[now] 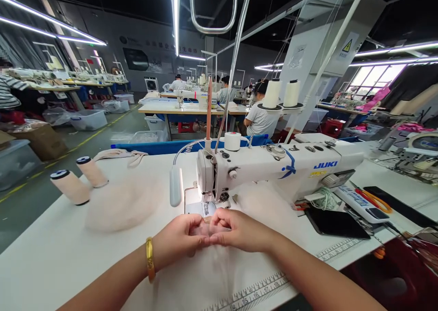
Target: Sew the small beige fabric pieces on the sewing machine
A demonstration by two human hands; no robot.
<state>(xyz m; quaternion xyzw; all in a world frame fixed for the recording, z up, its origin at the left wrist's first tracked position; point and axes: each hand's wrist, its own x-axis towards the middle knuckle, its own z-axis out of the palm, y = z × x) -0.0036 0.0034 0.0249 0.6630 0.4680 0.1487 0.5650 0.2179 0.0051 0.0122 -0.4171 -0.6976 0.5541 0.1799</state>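
Observation:
My left hand, with a gold bangle at the wrist, pinches a sheer pale fabric just in front of the sewing machine's needle area. Close against it, my right hand grips the same fabric, its fingers curled and thumb pressed down. Both thumbs meet at the middle, and the fabric hangs from them toward the table's front edge. Right behind the hands stands the white sewing machine, its lit needle plate partly hidden by my fingers. A small lamp shines on it.
Two peach thread cones stand at left beside a heap of sheer fabric. On the right lie a phone, orange-handled scissors and green cord. A printed ruler runs along the front edge. Co-workers sit farther back.

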